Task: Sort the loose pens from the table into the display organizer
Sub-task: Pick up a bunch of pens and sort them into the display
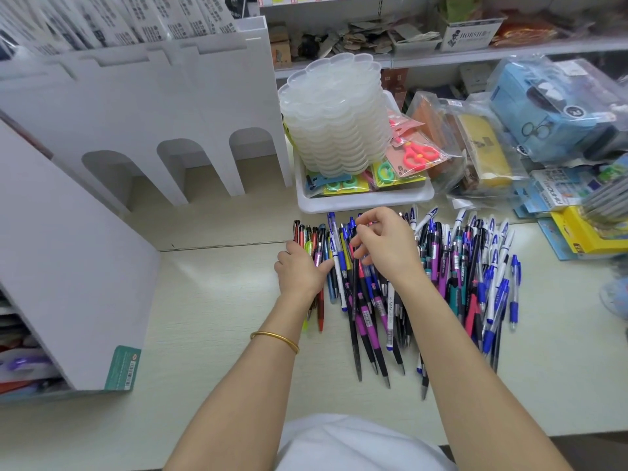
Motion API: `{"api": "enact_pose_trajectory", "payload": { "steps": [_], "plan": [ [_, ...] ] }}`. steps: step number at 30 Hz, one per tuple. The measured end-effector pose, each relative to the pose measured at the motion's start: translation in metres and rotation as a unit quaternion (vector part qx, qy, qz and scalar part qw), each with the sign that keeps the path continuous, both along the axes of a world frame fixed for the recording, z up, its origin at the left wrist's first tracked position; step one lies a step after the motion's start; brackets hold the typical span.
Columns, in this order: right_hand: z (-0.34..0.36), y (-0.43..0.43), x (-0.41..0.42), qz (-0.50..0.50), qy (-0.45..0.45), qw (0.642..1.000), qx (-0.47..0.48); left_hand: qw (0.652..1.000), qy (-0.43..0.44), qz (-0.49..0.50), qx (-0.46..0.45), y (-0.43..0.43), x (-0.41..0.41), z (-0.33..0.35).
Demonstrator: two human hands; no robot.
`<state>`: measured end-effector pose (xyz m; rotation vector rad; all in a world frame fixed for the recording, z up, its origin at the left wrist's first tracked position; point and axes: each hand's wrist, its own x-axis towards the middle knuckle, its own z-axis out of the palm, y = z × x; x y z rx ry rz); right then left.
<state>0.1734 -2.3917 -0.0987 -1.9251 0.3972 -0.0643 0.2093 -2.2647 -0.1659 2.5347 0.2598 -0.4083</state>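
A wide pile of loose pens in blue, purple, black, white and red lies on the pale table. My left hand rests on the pile's left edge, its fingers curled over a small bunch of red, green and blue pens. Over the middle of the pile hovers my right hand, fingers bent and pinching the top of a dark pen. The white display organizer with three arched slots stands at the back left, apart from both hands.
A white tray holds a stack of clear plastic palettes and packaged scissors just behind the pens. Bagged pencil cases and boxes crowd the right side. A white box-shaped display stands at the left. Shelves run along the back.
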Motion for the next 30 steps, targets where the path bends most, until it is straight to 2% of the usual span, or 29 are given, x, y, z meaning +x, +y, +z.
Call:
{"api": "enact_pose_trajectory", "payload": {
  "steps": [20,30],
  "plan": [
    [-0.001,-0.002,-0.001,-0.010,0.001,1.000,0.005,1.000,0.006,-0.004,0.003,-0.006,-0.002,0.001],
    [0.001,-0.005,-0.002,-0.013,0.002,1.000,0.014,0.994,0.008,-0.006,0.107,-0.011,0.003,0.002]
  ]
}}
